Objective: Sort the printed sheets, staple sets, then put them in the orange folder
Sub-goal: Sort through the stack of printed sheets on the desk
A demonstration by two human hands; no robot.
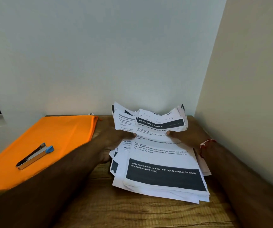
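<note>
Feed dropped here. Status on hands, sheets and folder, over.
Left hand and right hand both grip the printed sheets, far edge lifted. Sheets in one loose pile. Stapler lies on the orange folder, likely in the way later.

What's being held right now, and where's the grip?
Both hands hold the stack of printed sheets: the left hand grips its left edge, the right hand its right edge, thumbs on top. The stapler lies unheld on the orange folder.
</note>
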